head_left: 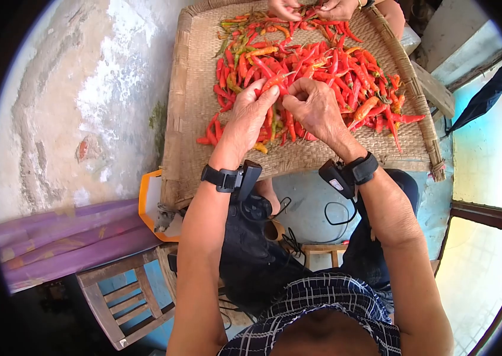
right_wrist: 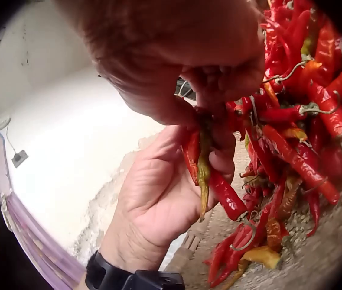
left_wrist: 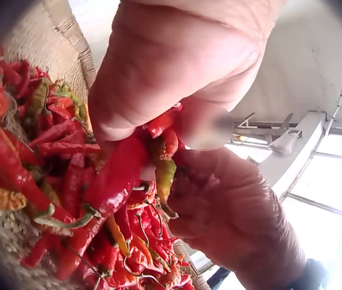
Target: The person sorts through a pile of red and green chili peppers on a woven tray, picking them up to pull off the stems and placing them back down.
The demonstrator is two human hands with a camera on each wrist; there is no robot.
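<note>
My left hand [head_left: 249, 113] grips a few chili peppers over the near side of a heap of red chili peppers [head_left: 346, 77]. Among those held, the right wrist view shows a glossy red chili pepper [right_wrist: 225, 196] and a thin yellow-green one [right_wrist: 204, 172], tips pointing down across the palm. My right hand [head_left: 316, 107] meets the left from the right, thumb and curled forefinger pinching at the upper end of these peppers; its fingertips are partly hidden. Green, orange and yellow peppers are mixed into the heap, which lies on a large woven tray [head_left: 188, 118].
Another person's hands [head_left: 340, 9] work among peppers at the tray's far edge. A peeling wall [head_left: 55, 89] runs along the left and a window [head_left: 494, 148] along the right. Below are a wooden chair [head_left: 99, 305] and a small stool [head_left: 322, 249].
</note>
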